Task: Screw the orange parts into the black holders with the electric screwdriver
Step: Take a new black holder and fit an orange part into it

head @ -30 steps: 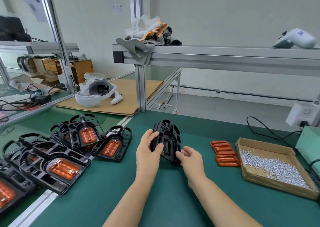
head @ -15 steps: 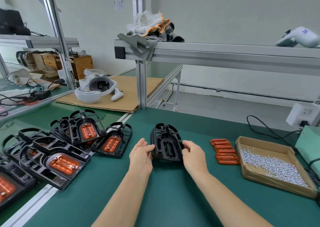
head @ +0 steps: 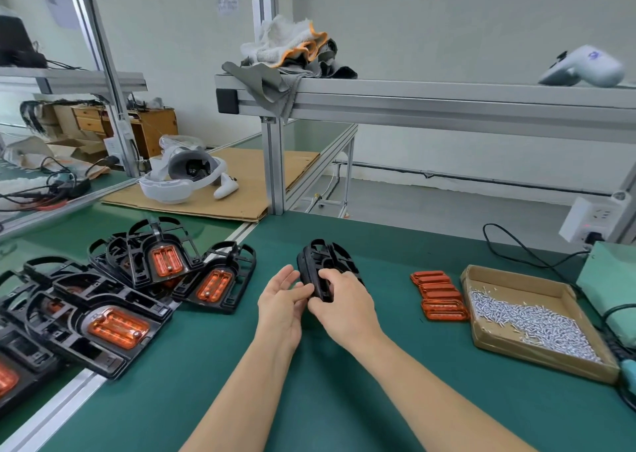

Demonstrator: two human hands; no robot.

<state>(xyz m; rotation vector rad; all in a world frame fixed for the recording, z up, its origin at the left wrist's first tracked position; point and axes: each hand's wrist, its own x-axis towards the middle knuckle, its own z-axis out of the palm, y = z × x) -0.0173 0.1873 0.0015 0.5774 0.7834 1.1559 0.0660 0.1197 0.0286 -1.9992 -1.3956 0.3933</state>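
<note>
Plastic, hollow and ribbed, the empty black holder (head: pixel 321 269) looks light and stiff to me, easy to lift by one edge, and I judge its thick outer rim the safest place to grip, since the thin inner ribs would likely flex or snag my fingers. My right hand (head: pixel 339 302) pinches its near edge and holds it tipped up on its side over the green surface (head: pixel 344 400), midway between the finished holders (head: pixel 137 279) on my left and the stack of loose orange parts (head: pixel 440 295) beside the cardboard tray of screws (head: pixel 537 320) on my right. My left hand (head: pixel 280 305) is relaxed, fingers straight, its fingertips just at the holder's lower edge. Half a second ago the holder lay nearly flat with a hand on each side; now it is raised and turned edge-on, with only my right hand gripping it. No electric screwdriver is in my hands yet.
</note>
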